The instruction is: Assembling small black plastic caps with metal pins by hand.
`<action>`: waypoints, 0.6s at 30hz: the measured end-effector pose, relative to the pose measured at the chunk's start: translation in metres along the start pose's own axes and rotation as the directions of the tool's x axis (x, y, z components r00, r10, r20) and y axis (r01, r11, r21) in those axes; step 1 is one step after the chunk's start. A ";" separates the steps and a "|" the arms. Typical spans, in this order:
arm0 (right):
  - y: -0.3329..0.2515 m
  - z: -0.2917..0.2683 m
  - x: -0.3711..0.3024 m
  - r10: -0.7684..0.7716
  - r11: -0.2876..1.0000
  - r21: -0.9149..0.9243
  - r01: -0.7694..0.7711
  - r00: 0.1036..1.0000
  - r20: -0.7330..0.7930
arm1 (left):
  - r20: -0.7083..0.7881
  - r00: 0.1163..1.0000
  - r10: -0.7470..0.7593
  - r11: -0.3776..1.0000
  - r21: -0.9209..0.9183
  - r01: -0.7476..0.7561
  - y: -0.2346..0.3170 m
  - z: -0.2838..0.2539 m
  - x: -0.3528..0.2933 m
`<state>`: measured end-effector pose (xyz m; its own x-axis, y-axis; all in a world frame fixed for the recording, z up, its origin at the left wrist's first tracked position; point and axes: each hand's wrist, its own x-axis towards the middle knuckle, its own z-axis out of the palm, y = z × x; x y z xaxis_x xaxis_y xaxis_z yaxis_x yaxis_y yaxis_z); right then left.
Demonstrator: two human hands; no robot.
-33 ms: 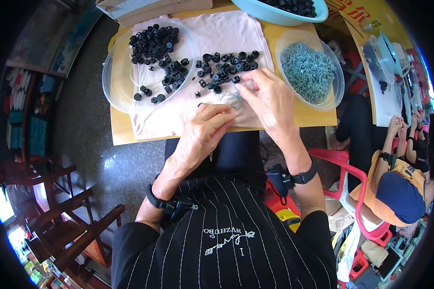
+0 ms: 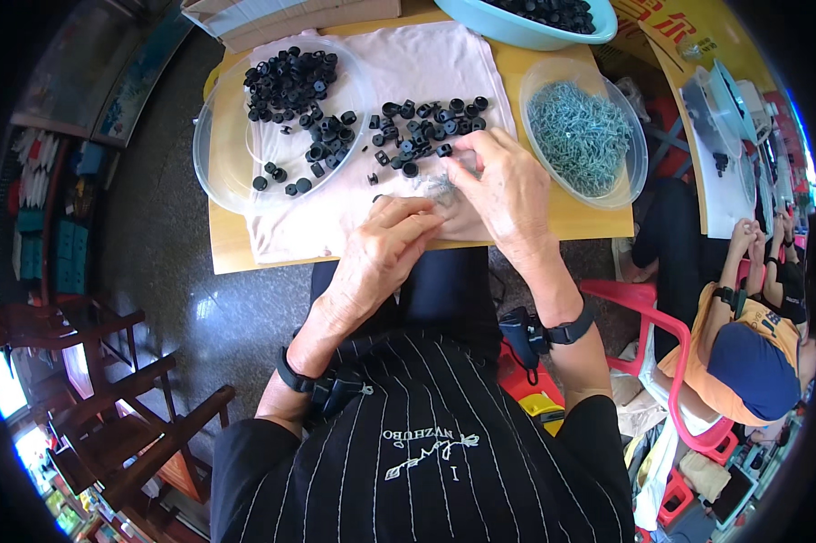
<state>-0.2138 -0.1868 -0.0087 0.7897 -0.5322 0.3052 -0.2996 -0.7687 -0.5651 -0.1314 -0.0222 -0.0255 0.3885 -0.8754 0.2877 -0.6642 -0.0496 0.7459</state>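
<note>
My left hand is closed in a pinch at the near part of a pale pink cloth. A bit of a small black plastic part shows at its fingertips. To its right, my right hand is curled, thumb and forefinger close together; anything between them is too small to make out. Below that thumb lies a small heap of silvery screws. Just beyond both hands, several loose black plastic parts are spread over the cloth.
A clear round tray with more black parts stands at left. At right, a clear tub holds many screws. A light-blue basin and a cardboard box are at the far edge. Another person sits at right beside a red chair.
</note>
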 end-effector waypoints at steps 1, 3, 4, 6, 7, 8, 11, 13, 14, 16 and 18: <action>-0.001 0.004 0.001 0.021 0.999 -0.039 -0.021 1.000 0.002 | -0.002 1.000 0.002 1.000 0.002 -0.002 0.000 0.000 0.000; 0.001 0.009 0.002 0.035 0.997 -0.067 -0.036 0.999 -0.010 | 0.002 1.000 -0.005 1.000 0.007 0.005 0.002 -0.002 0.001; 0.001 0.009 0.003 0.032 0.997 -0.068 -0.033 0.999 -0.012 | -0.001 1.000 -0.003 1.000 0.007 0.003 0.003 -0.003 0.002; 0.001 0.009 0.005 0.051 0.996 -0.074 -0.050 0.999 0.003 | -0.020 1.000 0.008 1.000 -0.014 -0.008 0.004 -0.005 0.003; 0.000 0.008 0.005 0.049 0.996 -0.076 -0.049 0.999 0.001 | -0.022 1.000 0.011 1.000 -0.015 -0.011 0.003 -0.006 0.004; -0.003 0.006 0.006 0.063 0.996 -0.069 -0.062 0.998 0.005 | -0.044 0.999 0.012 1.000 -0.012 -0.013 0.003 -0.006 0.005; -0.006 0.003 0.008 0.027 0.999 -0.042 -0.027 1.000 0.009 | -0.119 0.991 -0.068 0.996 -0.065 0.061 0.005 -0.007 0.008; -0.010 -0.003 0.005 -0.004 0.999 -0.035 0.004 1.000 0.003 | -0.161 0.976 -0.145 0.982 -0.144 0.122 0.009 -0.011 0.014; -0.013 -0.007 0.004 -0.063 0.998 -0.028 0.063 0.998 -0.002 | -0.161 0.976 -0.146 0.982 -0.146 0.123 0.009 -0.011 0.018; -0.018 -0.013 0.002 -0.122 0.992 -0.018 0.122 0.992 -0.005 | -0.229 0.946 -0.230 0.948 -0.272 0.165 0.007 -0.008 0.026; -0.022 -0.018 -0.001 -0.183 0.981 -0.067 0.184 0.983 0.014 | -0.180 0.937 -0.300 0.904 -0.367 0.219 0.000 -0.004 0.030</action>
<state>-0.2175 -0.1757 0.0171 0.8384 -0.3774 0.3933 -0.1844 -0.8754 -0.4468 -0.1174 -0.0470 -0.0143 0.6780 -0.7189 0.1535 -0.2811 -0.0607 0.9577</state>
